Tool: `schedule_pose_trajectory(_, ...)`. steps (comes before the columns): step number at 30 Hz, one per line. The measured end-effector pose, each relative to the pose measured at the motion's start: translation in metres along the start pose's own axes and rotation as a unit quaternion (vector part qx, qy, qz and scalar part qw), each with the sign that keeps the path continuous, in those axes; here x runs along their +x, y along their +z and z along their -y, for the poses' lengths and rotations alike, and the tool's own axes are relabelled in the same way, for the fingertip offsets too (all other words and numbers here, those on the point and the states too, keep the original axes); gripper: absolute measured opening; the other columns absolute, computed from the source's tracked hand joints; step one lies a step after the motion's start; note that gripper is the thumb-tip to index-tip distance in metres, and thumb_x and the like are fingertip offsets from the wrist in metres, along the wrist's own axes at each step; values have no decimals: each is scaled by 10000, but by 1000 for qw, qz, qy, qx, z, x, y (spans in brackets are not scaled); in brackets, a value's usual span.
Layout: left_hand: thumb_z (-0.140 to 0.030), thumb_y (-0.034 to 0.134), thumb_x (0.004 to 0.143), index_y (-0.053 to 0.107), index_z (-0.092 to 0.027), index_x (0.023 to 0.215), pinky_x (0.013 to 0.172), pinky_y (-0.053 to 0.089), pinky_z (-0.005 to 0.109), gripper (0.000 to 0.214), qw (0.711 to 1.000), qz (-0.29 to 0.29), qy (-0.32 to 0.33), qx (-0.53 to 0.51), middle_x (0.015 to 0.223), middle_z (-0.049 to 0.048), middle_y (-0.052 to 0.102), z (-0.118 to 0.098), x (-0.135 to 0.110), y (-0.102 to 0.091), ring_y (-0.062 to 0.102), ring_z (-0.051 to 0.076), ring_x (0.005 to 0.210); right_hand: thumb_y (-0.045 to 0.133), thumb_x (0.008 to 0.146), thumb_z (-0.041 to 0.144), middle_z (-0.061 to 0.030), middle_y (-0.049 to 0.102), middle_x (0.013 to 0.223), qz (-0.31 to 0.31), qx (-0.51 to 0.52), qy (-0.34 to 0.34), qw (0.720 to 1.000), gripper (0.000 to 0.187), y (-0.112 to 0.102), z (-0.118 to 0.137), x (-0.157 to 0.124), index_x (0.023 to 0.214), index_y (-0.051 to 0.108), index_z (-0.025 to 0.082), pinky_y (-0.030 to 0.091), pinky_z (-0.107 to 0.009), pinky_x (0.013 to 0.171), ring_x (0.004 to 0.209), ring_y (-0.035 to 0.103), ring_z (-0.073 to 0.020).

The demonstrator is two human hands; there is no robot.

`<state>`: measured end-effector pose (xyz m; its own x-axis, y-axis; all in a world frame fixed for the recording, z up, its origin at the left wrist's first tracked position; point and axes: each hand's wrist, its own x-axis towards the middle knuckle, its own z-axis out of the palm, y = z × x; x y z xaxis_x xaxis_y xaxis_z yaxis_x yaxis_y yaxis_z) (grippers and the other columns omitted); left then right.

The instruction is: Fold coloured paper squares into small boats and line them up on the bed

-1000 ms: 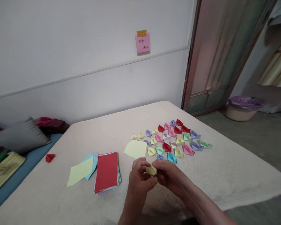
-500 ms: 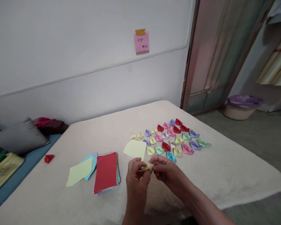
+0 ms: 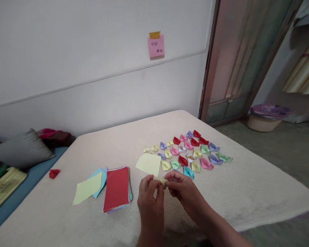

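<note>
Between my fingertips is a small pale yellow folded paper boat (image 3: 163, 183). My left hand (image 3: 151, 195) pinches its left end, and my right hand (image 3: 181, 188) pinches its right end. Fingers cover part of the paper. Just beyond my hands lies a flat pale yellow sheet (image 3: 148, 163). Several folded paper boats in red, pink, yellow, green, blue and purple stand in rows behind and to the right; a turquoise boat (image 3: 189, 172) is the one nearest my right hand.
A stack of coloured paper with a red sheet (image 3: 117, 188) on top lies left of my hands, beside loose yellow (image 3: 87, 188) and blue sheets. A crumpled red paper piece (image 3: 54, 173) sits far left. A pink note (image 3: 156, 46) is taped to the wall. The cloth-covered surface (image 3: 237, 192) ends at right.
The yellow paper piece has turned between my fingers, and less of it shows. My left fingers have straightened and shifted slightly. The sheets and standing boats have stayed put.
</note>
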<state>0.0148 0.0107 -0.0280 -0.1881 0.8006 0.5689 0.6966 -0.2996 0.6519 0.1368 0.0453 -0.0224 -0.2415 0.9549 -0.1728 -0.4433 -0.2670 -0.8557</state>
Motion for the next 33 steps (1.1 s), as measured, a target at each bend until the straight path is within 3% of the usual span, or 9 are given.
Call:
schedule_pose_trajectory(6,-115,532,829,615,-190,814,768,485,305,113,1000,1,21,-15,921,54,586,-3,1,-1,574,180,896,583,664,99,71,475,535,4,-36,-9,999,117,1,2,0,759,587,167,275,-223,478,472,384,-75)
schedule_pose_trajectory(10,-134,534,837,615,-192,780,745,487,302,115,1000,19,6,-22,863,39,608,-2,3,-2,582,176,848,582,696,137,36,534,606,4,-187,-54,981,79,1,7,0,760,595,181,334,-241,508,535,454,-113)
schedule_pose_trajectory(12,-142,521,846,616,-193,801,745,488,313,117,1000,23,5,-12,865,42,617,-1,3,-2,586,182,844,595,707,146,5,579,718,-7,-289,-126,949,88,1,9,-2,780,610,191,368,-255,543,597,490,-134)
schedule_pose_trajectory(16,-118,476,857,619,-202,834,726,495,323,168,999,35,27,17,864,46,622,0,3,-3,592,189,827,568,771,150,-35,613,874,14,-454,-266,850,108,0,9,-6,842,615,216,411,-288,672,776,545,-184)
schedule_pose_trajectory(20,-85,448,866,612,-197,886,719,497,327,200,994,59,76,42,850,55,614,-3,3,-2,582,191,817,499,822,130,-57,635,856,18,-560,-325,762,140,-1,5,-9,866,607,208,398,-304,717,824,552,-205)
schedule_pose_trajectory(23,-92,452,874,602,-188,937,725,496,337,189,989,68,115,57,860,64,611,-3,3,-2,570,195,820,480,823,119,-63,644,807,14,-607,-334,721,155,-2,1,-9,850,612,195,384,-289,675,766,558,-199)
schedule_pose_trajectory(27,-103,470,873,595,-173,880,701,498,331,143,986,90,122,64,846,64,607,-3,5,-4,564,193,797,471,829,136,-57,641,742,-6,-638,-326,698,150,-4,-3,-9,780,604,182,355,-273,626,703,567,-185)
schedule_pose_trajectory(33,-103,467,871,595,-180,863,685,498,316,150,983,89,135,84,828,58,607,-5,6,-5,575,192,781,477,799,115,-35,642,696,-29,-635,-315,705,145,-6,-4,-9,728,586,181,322,-262,593,656,574,-165)
